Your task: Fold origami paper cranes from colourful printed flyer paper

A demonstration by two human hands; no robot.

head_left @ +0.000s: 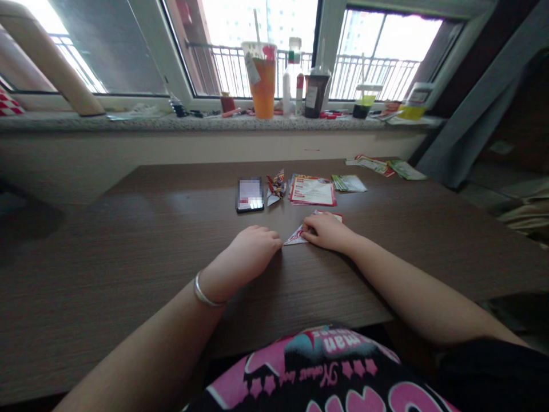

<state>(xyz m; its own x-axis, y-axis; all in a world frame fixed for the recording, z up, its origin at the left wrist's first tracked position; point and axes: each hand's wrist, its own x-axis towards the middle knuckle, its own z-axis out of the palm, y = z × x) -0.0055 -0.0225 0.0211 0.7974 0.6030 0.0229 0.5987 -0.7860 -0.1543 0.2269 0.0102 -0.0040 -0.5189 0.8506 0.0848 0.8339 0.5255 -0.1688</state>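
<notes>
1. Now, your hands sit apart: the right hand (328,230) covers part of the folded paper (295,237) on the table (150,229), grip unclear; the left hand (256,249) curls beside its left tip, contact unclear.
2. You seem mid-fold; the next crease calls for steady pressure.
3. On the far windowsill (193,123), the tall cup (262,86) contains orange drink.

From where I stood, the 1 camera rode on the person's head, looking forward and down across the brown table (141,246) from above its near side. The printed shirt (330,366) showed closest, at the bottom; 2 hands (251,252) came mid-view, and the windowsill (141,122) lay farther off, higher up.
</notes>
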